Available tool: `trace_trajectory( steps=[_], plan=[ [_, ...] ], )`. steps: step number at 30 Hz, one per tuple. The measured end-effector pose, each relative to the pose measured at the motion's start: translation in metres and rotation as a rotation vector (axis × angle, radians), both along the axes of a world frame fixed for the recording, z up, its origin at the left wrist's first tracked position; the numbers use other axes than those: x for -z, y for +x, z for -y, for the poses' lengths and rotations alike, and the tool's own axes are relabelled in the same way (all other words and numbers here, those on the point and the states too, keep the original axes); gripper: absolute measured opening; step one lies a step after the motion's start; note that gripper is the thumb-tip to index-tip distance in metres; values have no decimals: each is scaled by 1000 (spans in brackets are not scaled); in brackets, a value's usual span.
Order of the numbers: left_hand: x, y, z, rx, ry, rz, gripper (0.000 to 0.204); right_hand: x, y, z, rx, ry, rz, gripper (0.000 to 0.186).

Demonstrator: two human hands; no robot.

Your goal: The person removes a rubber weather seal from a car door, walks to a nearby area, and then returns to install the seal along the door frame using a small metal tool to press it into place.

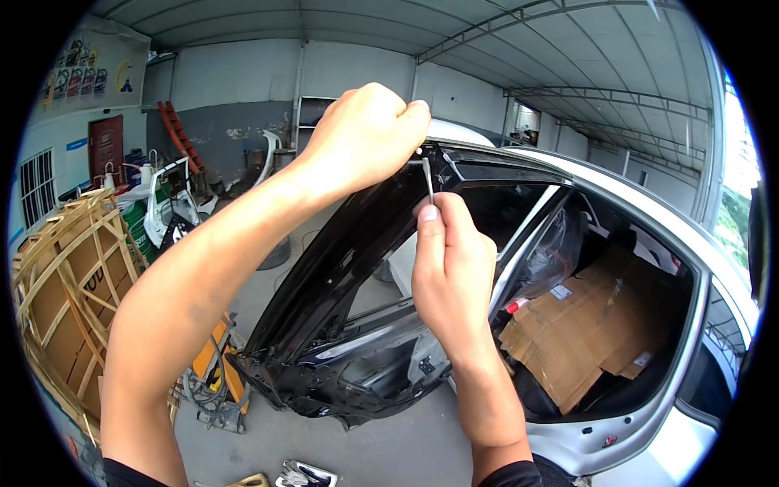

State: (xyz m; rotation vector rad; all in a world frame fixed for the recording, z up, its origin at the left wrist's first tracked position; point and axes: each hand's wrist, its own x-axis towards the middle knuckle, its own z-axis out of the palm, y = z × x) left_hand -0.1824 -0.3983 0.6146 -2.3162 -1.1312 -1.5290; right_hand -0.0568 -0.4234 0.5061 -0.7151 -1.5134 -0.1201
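A black car door (312,268) stands open, its inner panel off and bare metal showing. At the upper corner of its window frame, my left hand (357,134) is closed, with the thumb pressed against the curled fingers. Whatever it grips is hidden from view. Just below, my right hand (454,268) pinches a slim metal tool (430,180) between thumb and forefinger. The tool points upward, and its pale tip is close to the black corner trim (442,169); I cannot tell whether they touch.
Behind the door is the silver car body (686,349), with flattened cardboard (592,325) inside its rear opening. A wooden crate (69,300) stands at the left. An orange-and-black machine (219,373) sits beside the door's lower end. Gloves (304,473) lie on the floor in front.
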Motion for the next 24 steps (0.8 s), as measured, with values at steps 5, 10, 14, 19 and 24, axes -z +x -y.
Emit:
trace_trajectory(
  steps=[5,10,14,19,24],
  plan=[
    [5,-6,-5,26,57,34,52,-1,-6,-7,23,64,6,14],
    [8,-9,-6,-5,53,44,49,3,-11,-13,-26,65,-16,15],
    [10,-17,-10,-12,79,55,47,4,-19,-19,-67,113,-28,14],
    [10,-33,-15,2,44,48,50,4,-34,-29,-108,99,-44,13],
    [8,-44,-23,18,45,67,49,-2,-46,-30,-147,55,-90,14]
  ],
)
